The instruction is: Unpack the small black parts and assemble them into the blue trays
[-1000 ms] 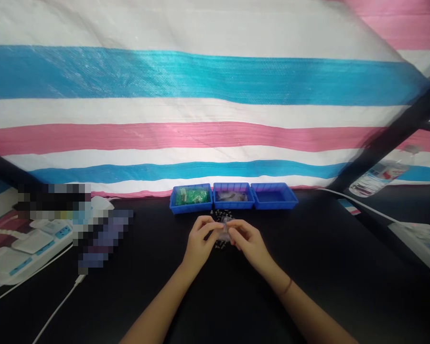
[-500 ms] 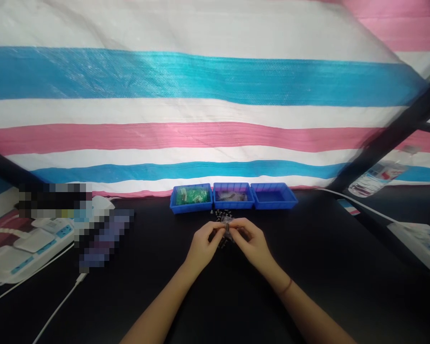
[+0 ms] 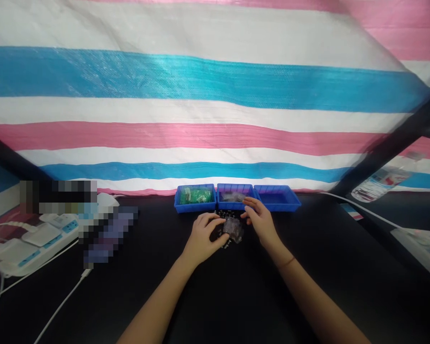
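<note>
A small clear plastic bag (image 3: 232,228) with dark contents lies on the black table among small metal-looking parts (image 3: 226,244). My left hand (image 3: 202,236) is at the bag's left edge, with thumb and forefinger apart; whether the tips press on the bag I cannot tell. Raised to the right of the bag is my right hand (image 3: 261,223), fingers apart and nothing seen in them. Its fingertips overlap the front right corner of the middle blue bin (image 3: 235,204), which holds clear bags (image 3: 232,196).
The left blue bin (image 3: 195,207) holds green items in clear wrapping; beside the middle one stands a right blue bin (image 3: 277,207). A power strip (image 3: 53,243) and cables lie on the left. At the right are a clear bottle (image 3: 380,184) and a white device (image 3: 421,251).
My hands were together, pinching at the bag. They have parted: the right moved right and forward, its fingers spreading, and the left thumb and forefinger have opened. The bag now lies flat.
</note>
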Tool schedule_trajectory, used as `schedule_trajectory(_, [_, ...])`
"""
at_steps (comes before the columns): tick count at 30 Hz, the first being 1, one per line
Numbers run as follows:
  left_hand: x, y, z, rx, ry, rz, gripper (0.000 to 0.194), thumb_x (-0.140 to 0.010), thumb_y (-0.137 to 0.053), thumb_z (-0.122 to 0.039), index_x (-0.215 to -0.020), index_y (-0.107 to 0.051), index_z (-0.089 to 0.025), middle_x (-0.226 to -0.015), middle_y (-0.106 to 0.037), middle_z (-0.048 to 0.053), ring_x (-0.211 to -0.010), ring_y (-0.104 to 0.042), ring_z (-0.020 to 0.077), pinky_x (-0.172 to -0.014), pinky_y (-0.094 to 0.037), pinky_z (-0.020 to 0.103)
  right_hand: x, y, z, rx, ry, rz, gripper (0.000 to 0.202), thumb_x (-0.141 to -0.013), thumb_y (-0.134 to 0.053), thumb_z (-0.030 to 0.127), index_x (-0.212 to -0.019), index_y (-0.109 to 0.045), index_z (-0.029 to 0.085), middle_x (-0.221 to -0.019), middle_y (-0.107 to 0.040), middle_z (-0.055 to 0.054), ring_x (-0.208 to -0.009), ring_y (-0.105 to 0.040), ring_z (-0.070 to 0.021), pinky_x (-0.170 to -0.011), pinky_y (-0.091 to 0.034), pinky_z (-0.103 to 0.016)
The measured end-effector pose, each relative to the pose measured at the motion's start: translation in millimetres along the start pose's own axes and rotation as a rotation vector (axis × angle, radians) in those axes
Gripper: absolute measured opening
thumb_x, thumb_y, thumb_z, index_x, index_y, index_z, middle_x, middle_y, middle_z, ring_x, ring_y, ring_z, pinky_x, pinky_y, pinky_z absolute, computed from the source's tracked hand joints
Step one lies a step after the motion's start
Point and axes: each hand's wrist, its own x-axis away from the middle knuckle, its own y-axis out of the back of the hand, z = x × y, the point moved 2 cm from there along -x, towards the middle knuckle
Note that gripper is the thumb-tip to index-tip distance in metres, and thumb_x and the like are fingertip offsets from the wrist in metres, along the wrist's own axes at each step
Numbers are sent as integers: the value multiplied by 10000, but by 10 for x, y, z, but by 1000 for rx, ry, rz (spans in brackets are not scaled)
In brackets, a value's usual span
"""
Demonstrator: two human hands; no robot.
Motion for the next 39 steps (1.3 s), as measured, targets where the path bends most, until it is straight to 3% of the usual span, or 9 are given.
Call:
schedule_trajectory(3, [45,-18,65,-153,-49,166,744,-685,-751,-525,-1340,-497,-282,-1355,-473,117,-1266,-386,371,-1041,-317,555,112,33,-14,255,163,17,292,-842,-579,369,-1050,-647,176,-968,-672,-88,-654,-613,-168,-630,-519,-331])
schedule_trajectory(6, [82,-53,131,-207,-19,219,893,-675,-753,-547,-1435,-362,-287,-1336,-483,124,-1244,-407,358,-1028,-324,529,264,-12,8,455,346,242,359,-785,-668,340,-1121,-649,215,-1091,-651,-91,-917,-606,-241,-846,-496,-404])
schedule_trajectory(10, [87,-92,154,-245,9,213,725,-772,-702,-472,-1404,-404,-278,-1256,-537,112,-1185,-458,313,-995,-351,485,329,-57,-2,533,395,386,472,-751,-706,290,-1210,-610,236,-1150,-644,-89,-1048,-568,-276,-921,-459,-453])
schedule_trajectory(16, [57,-87,109,-240,12,163,419,-877,-598,-360,-1280,-542,-261,-1162,-590,88,-1099,-517,274,-951,-389,461,312,-22,-90,505,308,284,288,-842,-608,308,-1117,-651,235,-970,-700,-65,-823,-636,-231,-763,-516,-377])
schedule_trajectory(19, [41,-78,80,-203,19,147,392,-880,-591,-355,-1258,-557,-255,-1160,-595,87,-1111,-513,273,-945,-399,458,332,-22,-76,423,274,255,231,-895,-541,317,-1074,-659,229,-933,-710,-52,-781,-658,-214,-715,-523,-343])
schedule_trajectory(22, [31,-82,39,-163,12,129,382,-881,-593,-360,-1241,-567,-234,-1150,-605,94,-1119,-511,273,-942,-406,449,353,-37,-24,319,269,238,222,-921,-509,312,-1057,-663,230,-997,-713,-52,-868,-674,-222,-775,-528,-350])
schedule_trajectory(29, [39,-147,-18,-124,27,101,522,-827,-664,-370,-1303,-518,-212,-1141,-635,103,-1102,-537,290,-931,-421,469,362,-91,-53,36,114,257,210,-852,-632,355,-981,-659,191,-958,-726,-81,-927,-687,-246,-826,-546,-376])
schedule_trajectory(34, [2,-108,-56,-17,60,63,133,-905,-562,-263,-982,-651,-201,-987,-687,56,-1028,-586,237,-919,-435,412,378,-124,-42,4,84,326,242,-897,-562,363,-1048,-636,189,-1014,-716,-87,-912,-681,-233,-721,-557,-338])
schedule_trajectory(39, [-7,-53,-26,57,210,-36,141,-918,-528,-258,-935,-656,-203,-953,-701,32,-912,-637,199,-848,-474,347,336,-57,1,173,188,227,234,-927,-500,324,-994,-689,205,-1045,-696,-71,-973,-647,-227,-832,-520,-356])
